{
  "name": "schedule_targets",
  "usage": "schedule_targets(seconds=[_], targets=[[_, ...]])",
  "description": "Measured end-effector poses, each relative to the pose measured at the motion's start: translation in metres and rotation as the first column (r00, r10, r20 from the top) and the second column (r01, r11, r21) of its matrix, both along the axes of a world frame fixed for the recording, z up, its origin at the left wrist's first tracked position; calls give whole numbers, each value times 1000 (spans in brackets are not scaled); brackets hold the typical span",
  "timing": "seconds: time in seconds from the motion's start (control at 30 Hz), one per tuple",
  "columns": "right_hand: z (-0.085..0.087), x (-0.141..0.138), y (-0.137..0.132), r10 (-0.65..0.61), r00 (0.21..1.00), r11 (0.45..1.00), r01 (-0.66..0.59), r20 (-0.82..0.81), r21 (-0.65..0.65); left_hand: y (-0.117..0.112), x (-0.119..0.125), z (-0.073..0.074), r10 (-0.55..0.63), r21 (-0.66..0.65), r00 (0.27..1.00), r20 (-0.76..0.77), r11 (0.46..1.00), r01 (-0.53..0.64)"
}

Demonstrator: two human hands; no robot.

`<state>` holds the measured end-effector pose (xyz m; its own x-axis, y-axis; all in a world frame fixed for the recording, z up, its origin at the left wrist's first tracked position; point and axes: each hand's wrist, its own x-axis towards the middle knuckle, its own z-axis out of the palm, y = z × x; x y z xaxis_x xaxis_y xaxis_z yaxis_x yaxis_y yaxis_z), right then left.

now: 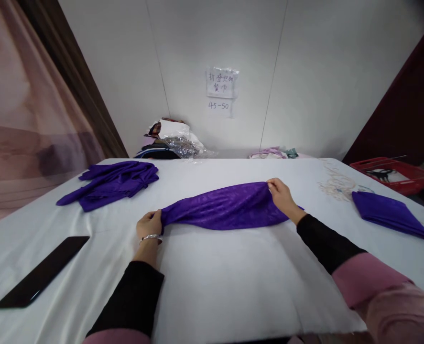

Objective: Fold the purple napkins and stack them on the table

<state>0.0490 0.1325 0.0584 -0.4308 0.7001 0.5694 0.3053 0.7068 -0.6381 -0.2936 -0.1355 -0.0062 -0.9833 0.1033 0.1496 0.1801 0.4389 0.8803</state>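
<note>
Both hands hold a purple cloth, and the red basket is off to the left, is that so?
Not quite: the head view shows the red basket off to the right. The left hand and right hand do hold a purple cloth.

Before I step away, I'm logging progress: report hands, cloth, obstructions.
Left hand pinching purple cloth at one end; right hand pinching near the other. Cloth stretched between them. Black slab at left, well clear.

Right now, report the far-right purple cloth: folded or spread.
Folded: the purple cloth lies flat, layers showing along its near edge.
</note>
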Motion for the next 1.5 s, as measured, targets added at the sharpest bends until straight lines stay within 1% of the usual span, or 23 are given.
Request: schedule_targets(seconds=[0.1, 0.17, 0.2, 0.27, 0.3, 0.33, 0.37, 0.4, 0.43, 0.5, 0.57, 0.63, 0.7, 0.77, 0.83, 0.9, 0.97, 1.07, 1.17, 1.23, 1.3, 1.4, 1.5], targets=[[21, 38, -41, 169, 982, 985, -171, -79, -18, -1, -2, 1, 30, 10, 999, 27, 999, -31], [32, 64, -74, 344, 936, 934, -333, 72, -131, -1, -1, 4, 42, 22, 998, 47, 999, -43], [36, 76, -90, 490, 854, 864, -447, 176, -233, 0, -1, 6, 46, 30, 997, 58, 998, -47], [37, 94, -118, 749, 592, 644, -545, 298, -537, -1, 1, 11, 44, 46, 995, 91, 998, -49], [35, 99, -129, 834, 466, 530, -522, 297, -668, -1, 1, 13, 38, 55, 993, 110, 997, -45], [31, 102, -136, 878, 382, 454, -476, 288, -753, -2, 2, 16, 30, 65, 991, 129, 997, -39], [27, 102, -139, 893, 346, 426, -440, 289, -791, -2, 3, 18, 19, 76, 989, 148, 997, -31], [23, 101, -139, 882, 358, 446, -427, 305, -787, -3, 4, 20, 7, 92, 987, 163, 996, -22], [18, 97, -135, 852, 408, 497, -434, 328, -751, -4, 5, 22, -6, 110, 985, 175, 994, -13], [9, 83, -118, 752, 561, 632, -465, 346, -620, -5, 8, 25, -28, 146, 982, 188, 989, 0], [2, 62, -94, 622, 707, 760, -439, 338, -479, -5, 10, 28, -40, 171, 981, 191, 985, 7], [-6, 37, -67, 432, 809, 890, -312, 398, -332, -5, 12, 30, -47, 178, 980, 191, 984, 12], [-13, 9, -45, 248, 824, 963, -151, 509, -225, -5, 13, 32, -50, 176, 981, 187, 984, 17], [-19, -17, -31, 131, 739, 986, -25, 661, -167, -5, 12, 32, -50, 168, 983, 176, 986, 20], [-25, -39, -25, 87, 640, 989, 35, 763, -142, -6, 11, 30, -50, 158, 986, 159, 987, 24], [-29, -56, -24, 103, 597, 989, 21, 796, -144, -5, 9, 26, -55, 153, 989, 136, 988, 34], [-30, -68, -21, 132, 592, 989, -22, 795, -147, -4, 7, 22, -72, 158, 991, 111, 986, 54], [-17, -79, -2, 65, 623, 997, -4, 779, -80, 1, 7, 16, -128, 180, 988, 83, 977, 111], [11, -83, 35, -122, 702, 992, 112, 702, 61, 7, 7, 10, -223, 228, 974, 35, 951, 209], [30, -81, 63, -292, 804, 956, 241, 518, 166, 9, 7, 6, -273, 254, 961, -36, 928, 273], [43, -75, 86, -365, 877, 927, 313, 313, 206, 10, 7, 2, -306, 243, 948, -87, 916, 319], [45, -62, 102, -324, 927, 932, 276, 192, 236, 12, 12, -2, -363, 170, 926, -108, 911, 377], [26, -48, 92, -216, 947, 965, 171, 239, 197, 16, 28, 0, -467, 56, 864, -187, 873, 484]])
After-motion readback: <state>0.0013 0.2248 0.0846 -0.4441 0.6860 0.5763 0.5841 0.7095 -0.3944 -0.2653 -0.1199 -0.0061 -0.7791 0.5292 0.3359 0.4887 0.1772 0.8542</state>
